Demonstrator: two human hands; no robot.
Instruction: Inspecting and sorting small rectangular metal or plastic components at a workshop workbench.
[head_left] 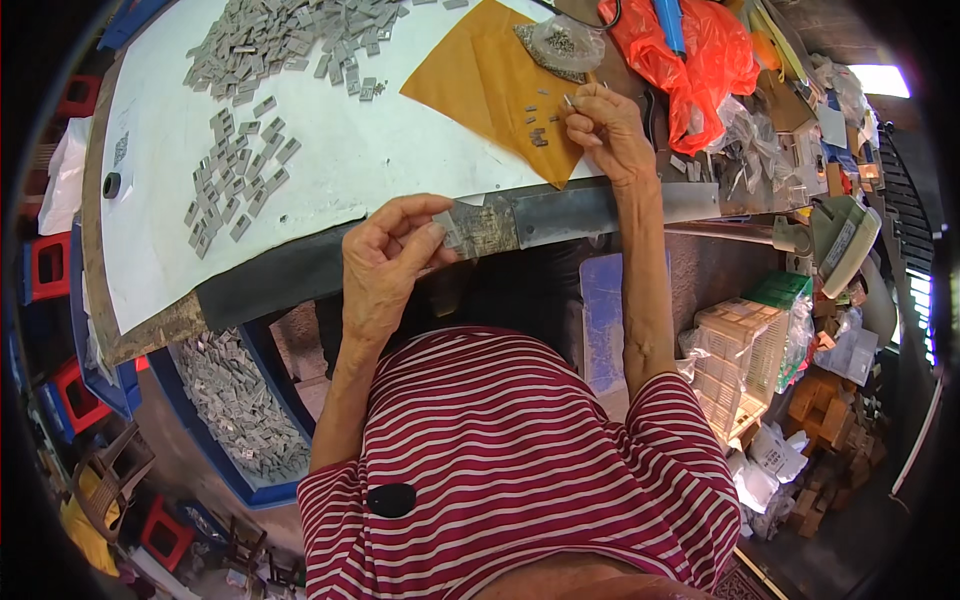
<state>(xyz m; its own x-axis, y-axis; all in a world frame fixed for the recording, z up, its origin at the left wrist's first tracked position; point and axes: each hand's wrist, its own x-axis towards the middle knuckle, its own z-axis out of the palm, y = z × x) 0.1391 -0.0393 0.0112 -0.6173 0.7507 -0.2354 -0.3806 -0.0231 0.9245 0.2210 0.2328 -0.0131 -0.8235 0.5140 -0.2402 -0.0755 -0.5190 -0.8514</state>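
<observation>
White sheeting covers the desk (330,170), strewn with heaps of small grey metal plates (240,180), with a tan paper sheet (480,80) near the far edge and a red plastic bag (700,50) beyond it. From the head view, the left hand (385,265) hovers at the near desk edge, thumb and forefinger closed on one grey plate (448,232), while the right hand (610,130) rests over the tan paper, its fingers (580,125) curled together, pinching a tiny metal piece (568,100). This looks like the fitting step, and the next move seems to call for bringing both hands together and aligning the parts carefully.

Red plastic bag (700,50), blue tub (262,495) of grey pieces, cream crates (735,350)
</observation>
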